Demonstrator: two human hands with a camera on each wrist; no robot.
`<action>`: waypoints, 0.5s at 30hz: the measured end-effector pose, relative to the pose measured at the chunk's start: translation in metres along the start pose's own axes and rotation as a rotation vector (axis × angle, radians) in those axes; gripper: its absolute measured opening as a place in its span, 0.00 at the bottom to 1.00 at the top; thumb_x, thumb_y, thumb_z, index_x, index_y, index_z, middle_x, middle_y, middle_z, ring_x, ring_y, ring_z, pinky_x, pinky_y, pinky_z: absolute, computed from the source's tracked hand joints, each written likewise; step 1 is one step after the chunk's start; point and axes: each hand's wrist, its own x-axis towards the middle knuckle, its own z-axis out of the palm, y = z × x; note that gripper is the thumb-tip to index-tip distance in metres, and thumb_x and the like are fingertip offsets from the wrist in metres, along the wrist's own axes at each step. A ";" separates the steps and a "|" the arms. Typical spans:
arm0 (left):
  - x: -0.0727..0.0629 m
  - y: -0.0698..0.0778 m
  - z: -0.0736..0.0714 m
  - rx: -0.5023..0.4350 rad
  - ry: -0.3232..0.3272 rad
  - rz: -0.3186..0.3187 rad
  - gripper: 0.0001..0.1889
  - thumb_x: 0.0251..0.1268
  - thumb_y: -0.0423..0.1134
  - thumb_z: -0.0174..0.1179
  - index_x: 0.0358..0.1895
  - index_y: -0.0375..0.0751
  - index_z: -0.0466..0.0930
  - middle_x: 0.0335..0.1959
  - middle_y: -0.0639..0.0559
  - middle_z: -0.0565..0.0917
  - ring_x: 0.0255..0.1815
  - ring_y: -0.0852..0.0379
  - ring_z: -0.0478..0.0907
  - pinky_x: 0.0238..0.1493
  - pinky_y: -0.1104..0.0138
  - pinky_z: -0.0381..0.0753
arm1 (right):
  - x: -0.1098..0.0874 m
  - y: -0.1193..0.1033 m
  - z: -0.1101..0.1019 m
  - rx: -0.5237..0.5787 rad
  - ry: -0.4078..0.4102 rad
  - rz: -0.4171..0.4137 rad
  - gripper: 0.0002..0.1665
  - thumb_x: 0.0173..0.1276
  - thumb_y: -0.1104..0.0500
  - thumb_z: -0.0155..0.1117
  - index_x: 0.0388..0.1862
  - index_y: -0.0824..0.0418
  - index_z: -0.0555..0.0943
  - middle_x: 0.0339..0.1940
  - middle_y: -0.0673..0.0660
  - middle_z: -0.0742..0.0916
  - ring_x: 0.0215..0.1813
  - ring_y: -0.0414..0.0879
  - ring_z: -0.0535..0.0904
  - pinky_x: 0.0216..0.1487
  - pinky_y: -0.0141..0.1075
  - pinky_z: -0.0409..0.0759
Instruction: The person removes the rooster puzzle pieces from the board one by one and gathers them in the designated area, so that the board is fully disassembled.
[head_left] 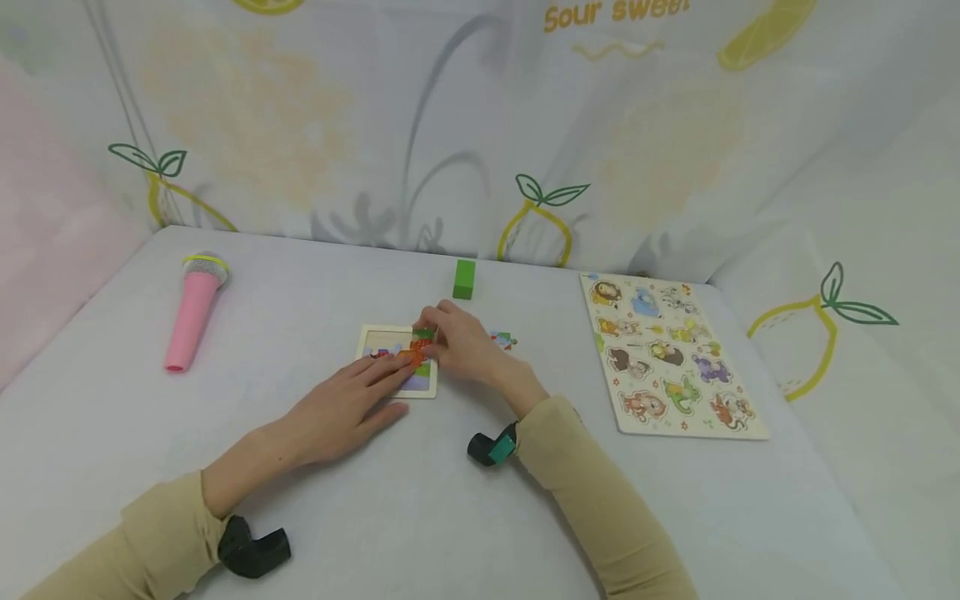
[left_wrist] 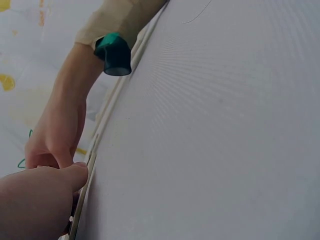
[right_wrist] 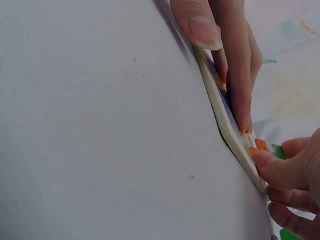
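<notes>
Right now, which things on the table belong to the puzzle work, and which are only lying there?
In use:
small puzzle board
orange piece, pinched by the right hand
probably the loose piece

Lying about:
pink microphone
green block
animal board

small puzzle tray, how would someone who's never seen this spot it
On the white-covered table, look to the middle, where the left hand and right hand are close together. The small puzzle tray, pale-rimmed, lies there under the left hand's fingers. It is far smaller than the animal board to its right, which shows many cartoon animals.
</notes>
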 end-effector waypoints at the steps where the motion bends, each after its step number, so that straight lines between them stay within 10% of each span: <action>1: 0.000 0.000 0.000 0.001 0.002 0.001 0.32 0.77 0.53 0.52 0.77 0.45 0.62 0.76 0.47 0.65 0.77 0.40 0.60 0.76 0.45 0.57 | 0.000 0.000 0.000 0.002 0.005 -0.002 0.13 0.68 0.65 0.68 0.50 0.60 0.79 0.44 0.57 0.80 0.41 0.46 0.79 0.45 0.34 0.77; 15: -0.001 0.000 0.000 -0.002 0.013 0.008 0.31 0.77 0.53 0.52 0.77 0.45 0.62 0.77 0.47 0.65 0.77 0.40 0.59 0.76 0.46 0.57 | 0.002 -0.002 0.004 0.066 0.052 0.016 0.09 0.68 0.63 0.68 0.45 0.60 0.79 0.39 0.54 0.85 0.35 0.44 0.75 0.37 0.29 0.72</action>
